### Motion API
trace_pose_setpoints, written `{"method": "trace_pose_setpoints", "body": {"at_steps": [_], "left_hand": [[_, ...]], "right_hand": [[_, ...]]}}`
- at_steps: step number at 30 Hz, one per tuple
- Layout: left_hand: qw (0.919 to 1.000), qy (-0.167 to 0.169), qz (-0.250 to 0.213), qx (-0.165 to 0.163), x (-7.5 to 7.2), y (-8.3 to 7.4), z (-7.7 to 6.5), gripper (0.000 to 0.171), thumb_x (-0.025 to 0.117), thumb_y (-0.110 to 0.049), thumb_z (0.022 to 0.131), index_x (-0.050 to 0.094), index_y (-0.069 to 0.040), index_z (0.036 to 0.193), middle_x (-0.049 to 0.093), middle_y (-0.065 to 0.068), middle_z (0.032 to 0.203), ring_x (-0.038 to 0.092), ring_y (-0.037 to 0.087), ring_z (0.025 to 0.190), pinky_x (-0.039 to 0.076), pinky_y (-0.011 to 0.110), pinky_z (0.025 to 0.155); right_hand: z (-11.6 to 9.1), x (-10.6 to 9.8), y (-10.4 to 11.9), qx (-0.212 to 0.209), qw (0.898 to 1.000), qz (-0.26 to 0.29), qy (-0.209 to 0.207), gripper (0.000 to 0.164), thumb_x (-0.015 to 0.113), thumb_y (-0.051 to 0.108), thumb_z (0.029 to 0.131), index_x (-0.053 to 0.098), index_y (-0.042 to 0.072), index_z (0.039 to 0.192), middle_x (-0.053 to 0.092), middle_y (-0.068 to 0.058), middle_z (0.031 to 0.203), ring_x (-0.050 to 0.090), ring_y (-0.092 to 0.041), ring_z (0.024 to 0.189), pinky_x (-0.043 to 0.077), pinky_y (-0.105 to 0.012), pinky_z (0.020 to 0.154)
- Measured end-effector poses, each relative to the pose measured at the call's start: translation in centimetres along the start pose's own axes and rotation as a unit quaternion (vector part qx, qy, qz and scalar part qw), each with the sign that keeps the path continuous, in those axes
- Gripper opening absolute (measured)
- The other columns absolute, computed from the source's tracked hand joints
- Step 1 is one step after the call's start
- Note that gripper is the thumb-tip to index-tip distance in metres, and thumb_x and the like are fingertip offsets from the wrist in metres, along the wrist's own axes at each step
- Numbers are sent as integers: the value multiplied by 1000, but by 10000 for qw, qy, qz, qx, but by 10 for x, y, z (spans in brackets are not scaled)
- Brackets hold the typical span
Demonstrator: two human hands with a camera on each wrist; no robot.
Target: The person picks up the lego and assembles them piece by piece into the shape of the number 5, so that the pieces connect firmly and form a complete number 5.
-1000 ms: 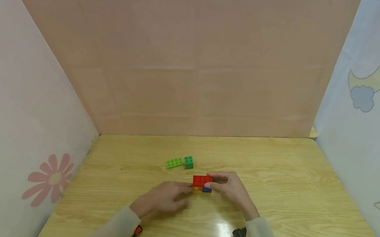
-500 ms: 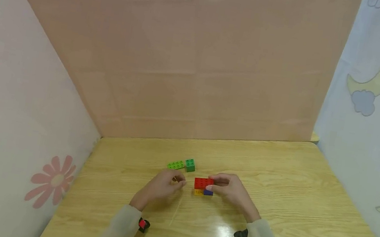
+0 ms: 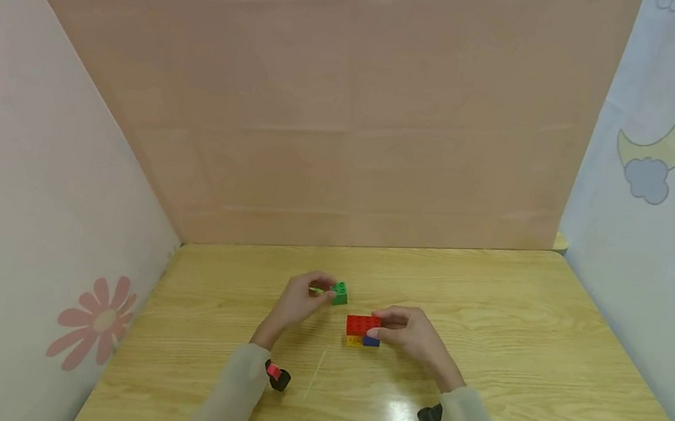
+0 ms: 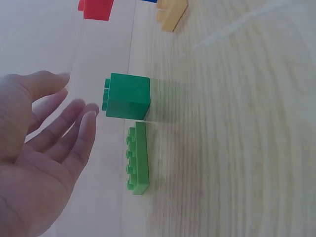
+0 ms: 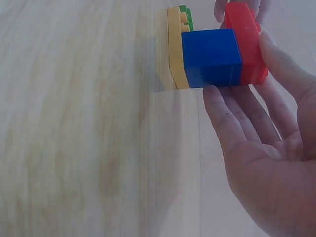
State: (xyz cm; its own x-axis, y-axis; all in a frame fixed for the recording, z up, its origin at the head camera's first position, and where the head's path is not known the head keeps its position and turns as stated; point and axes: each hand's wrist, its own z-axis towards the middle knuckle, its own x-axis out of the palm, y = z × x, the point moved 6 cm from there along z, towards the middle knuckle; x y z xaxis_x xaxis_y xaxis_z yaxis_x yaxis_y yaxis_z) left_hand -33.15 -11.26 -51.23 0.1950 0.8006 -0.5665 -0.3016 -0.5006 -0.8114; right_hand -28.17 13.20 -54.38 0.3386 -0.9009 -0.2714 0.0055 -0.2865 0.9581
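Note:
My right hand grips a small stack of toy building bricks on the table. The stack has a red brick on top, a blue brick under it and a flat yellow-orange brick at the bottom. In the right wrist view the thumb lies on the red brick and a fingertip touches the blue one. My left hand hovers by a dark green brick, fingers loosely bent around a gap, apart from it in the left wrist view. A flat light green brick lies beside the dark green one, mostly covered in the head view.
The wooden table is bounded by a tan back panel and patterned side walls. Black devices sit at the left wrist and right wrist. A thin pale line shows on the table.
My left hand has left the brick stack and moved away from me to the green bricks. My right hand keeps its hold on the stack, nearly still.

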Motion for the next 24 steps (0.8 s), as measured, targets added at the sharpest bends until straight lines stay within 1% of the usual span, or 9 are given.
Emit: {"method": "trace_pose_setpoints", "body": {"at_steps": [3, 5, 7, 11, 14, 18, 24], "left_hand": [[9996, -126, -228, -66, -1, 3, 5, 37, 71, -19, 102, 67, -4, 135, 69, 20, 135, 69, 33, 122, 59, 49, 102], [9992, -150, -344, -126, 0, 5, 8, 40, 72, -17, 101, 65, -4, 138, 67, 23, 139, 68, 34, 124, 57, 51, 105], [9991, -167, -369, -152, 1, 8, 11, 42, 72, -17, 101, 64, -4, 140, 66, 24, 140, 67, 35, 127, 56, 51, 107], [9989, -183, -341, -249, 5, 16, 14, 48, 73, -17, 100, 61, 1, 143, 64, 25, 143, 64, 37, 131, 55, 50, 109], [9985, -205, -351, -359, 7, 20, 16, 50, 75, -17, 99, 60, 1, 143, 64, 24, 144, 64, 36, 131, 56, 48, 109], [9982, -215, -288, -488, 9, 26, 17, 49, 76, -16, 98, 62, 0, 142, 67, 20, 139, 66, 33, 128, 57, 47, 107], [9975, -159, -202, -659, 13, 33, 20, 48, 78, -15, 96, 64, 0, 140, 71, 15, 134, 68, 30, 123, 60, 40, 102]], "right_hand": [[0, -1, 1, -39, 10000, -36, 14, 49, 85, 35, 90, 74, 10, 131, 74, -13, 131, 73, -27, 118, 63, -39, 95], [0, -1, 1, -50, 10000, -56, 26, 49, 85, 35, 90, 74, 11, 131, 73, -13, 133, 73, -27, 119, 63, -39, 95], [0, -1, 2, -64, 9999, -80, 35, 49, 84, 35, 90, 74, 11, 131, 72, -13, 134, 72, -27, 119, 63, -39, 95], [0, -1, 3, -74, 9999, -65, 55, 48, 84, 34, 91, 73, 12, 132, 72, -13, 134, 72, -27, 120, 62, -38, 95], [0, -1, 2, -47, 10000, -23, 72, 49, 85, 35, 90, 74, 11, 131, 72, -13, 134, 72, -27, 120, 62, -38, 95], [0, 0, 1, -41, 10000, -55, 67, 49, 85, 37, 89, 74, 12, 130, 73, -12, 133, 72, -27, 120, 62, -38, 95], [0, 1, 1, -52, 10000, -18, 79, 50, 85, 37, 90, 73, 12, 131, 72, -12, 134, 72, -28, 120, 62, -40, 96]]}}
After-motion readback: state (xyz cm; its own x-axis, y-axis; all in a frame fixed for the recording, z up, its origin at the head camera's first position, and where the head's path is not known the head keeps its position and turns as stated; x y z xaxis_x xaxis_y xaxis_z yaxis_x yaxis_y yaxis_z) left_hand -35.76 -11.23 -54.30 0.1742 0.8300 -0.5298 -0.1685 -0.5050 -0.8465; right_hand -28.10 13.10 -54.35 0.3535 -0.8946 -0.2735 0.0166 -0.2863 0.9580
